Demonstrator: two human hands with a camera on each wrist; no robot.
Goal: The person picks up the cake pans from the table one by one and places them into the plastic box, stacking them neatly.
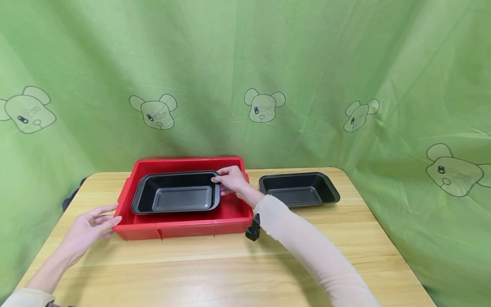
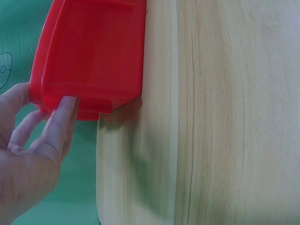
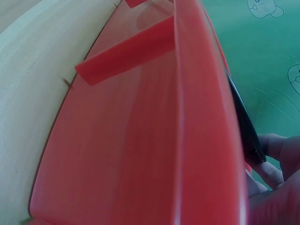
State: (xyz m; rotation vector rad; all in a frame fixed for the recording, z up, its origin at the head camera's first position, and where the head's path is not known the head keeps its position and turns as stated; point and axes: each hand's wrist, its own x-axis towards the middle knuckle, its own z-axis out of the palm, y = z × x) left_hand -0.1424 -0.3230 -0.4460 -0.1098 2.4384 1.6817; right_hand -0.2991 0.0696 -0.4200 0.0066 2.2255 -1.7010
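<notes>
In the head view, a black loaf pan (image 1: 182, 198) sits within a red plastic bin (image 1: 188, 230), a little tilted. My right hand (image 1: 232, 179) pinches its right rim, thumb on top and fingers beneath. From the right wrist, only a dark edge of that pan (image 3: 251, 136) shows past the bin wall, with the right hand (image 3: 276, 187) on it. My left hand (image 1: 90, 226) touches the bin's left end with fingers fairly straight. The left wrist view shows the left hand (image 2: 37, 150) with its fingertips against the end of the bin (image 2: 93, 51).
A second black loaf pan (image 1: 299, 192) stands on the wooden table (image 1: 184, 273), right of the bin. Behind the table hangs a green curtain (image 1: 215, 55) printed with bear heads. A black wrist device (image 1: 253, 228) hangs at the right sleeve, near the bin's front right corner.
</notes>
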